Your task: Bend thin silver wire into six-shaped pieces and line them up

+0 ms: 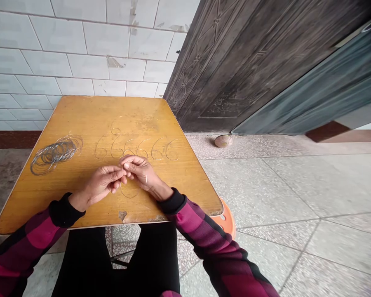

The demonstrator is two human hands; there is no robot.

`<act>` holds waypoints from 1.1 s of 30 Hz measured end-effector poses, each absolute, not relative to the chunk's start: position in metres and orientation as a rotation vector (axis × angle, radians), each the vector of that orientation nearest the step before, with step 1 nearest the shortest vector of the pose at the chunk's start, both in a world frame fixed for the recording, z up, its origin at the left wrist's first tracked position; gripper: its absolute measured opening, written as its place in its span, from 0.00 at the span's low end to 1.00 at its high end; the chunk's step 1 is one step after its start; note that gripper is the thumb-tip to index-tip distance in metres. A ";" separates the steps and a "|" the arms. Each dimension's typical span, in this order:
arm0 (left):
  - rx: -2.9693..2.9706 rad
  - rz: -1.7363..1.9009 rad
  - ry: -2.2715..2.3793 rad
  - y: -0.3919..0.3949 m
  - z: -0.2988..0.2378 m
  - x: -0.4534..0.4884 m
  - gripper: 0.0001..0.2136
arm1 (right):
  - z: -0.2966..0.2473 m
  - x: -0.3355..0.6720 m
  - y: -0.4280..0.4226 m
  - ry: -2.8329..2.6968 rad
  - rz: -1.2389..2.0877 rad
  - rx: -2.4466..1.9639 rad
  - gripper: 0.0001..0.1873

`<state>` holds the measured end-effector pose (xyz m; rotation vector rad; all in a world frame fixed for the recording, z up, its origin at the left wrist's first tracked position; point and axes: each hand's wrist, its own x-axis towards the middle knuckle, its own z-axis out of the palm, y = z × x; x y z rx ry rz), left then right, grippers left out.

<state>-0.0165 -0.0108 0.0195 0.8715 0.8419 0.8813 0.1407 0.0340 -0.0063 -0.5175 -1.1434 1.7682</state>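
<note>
Above the near half of the wooden table, my left hand (103,181) and my right hand (140,171) meet fingertip to fingertip. Both are closed in a pinch on a thin wire (129,197), whose curved part hangs below the fingers. Most of what the fingertips hold is hidden. Just beyond my hands lies a row of several wires bent into "6" shapes, such as the bent wire (172,154) at the right end. Another bent wire (115,130) lies farther back. To the left rests a loose bundle of wire loops (57,152).
The yellow-brown table (154,109) has a worn front edge. An orange stool (230,218) shows under its right corner. A white tiled wall (92,37) stands behind, with a dark carved door (222,62) to the right. A roundish object (223,141) sits on the floor by the door.
</note>
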 end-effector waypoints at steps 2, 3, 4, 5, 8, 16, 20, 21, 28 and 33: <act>0.877 0.893 0.852 -0.011 0.020 -0.016 0.15 | -0.007 0.140 0.035 -1.069 1.786 -0.546 0.12; 0.885 0.907 0.861 -0.011 0.019 -0.016 0.15 | -0.007 0.140 0.035 -1.052 1.793 -0.563 0.13; 0.898 0.926 0.874 -0.012 0.018 -0.015 0.14 | -0.008 0.140 0.035 -1.053 1.807 -0.580 0.13; 0.913 0.948 0.888 -0.012 0.017 -0.015 0.14 | -0.009 0.139 0.035 -1.068 1.830 -0.593 0.13; 0.956 0.983 0.921 -0.012 0.015 -0.015 0.13 | -0.010 0.139 0.034 -1.093 1.898 -0.585 0.13; 1.026 0.955 0.931 -0.016 0.019 -0.013 0.11 | -0.001 0.144 0.035 -1.084 1.820 -0.550 0.12; 1.061 0.998 0.959 -0.020 0.014 -0.012 0.10 | -0.001 0.145 0.033 -1.244 1.677 -0.587 0.09; 1.079 1.013 0.970 -0.020 0.012 -0.012 0.10 | -0.002 0.145 0.032 -1.260 1.646 -0.602 0.09; 1.261 1.060 1.019 -0.017 0.006 -0.014 0.08 | -0.005 0.145 0.034 -1.142 1.672 -0.634 0.10; 1.340 1.025 1.042 -0.017 0.006 -0.015 0.09 | 0.000 0.150 0.037 -1.063 1.723 -0.628 0.11</act>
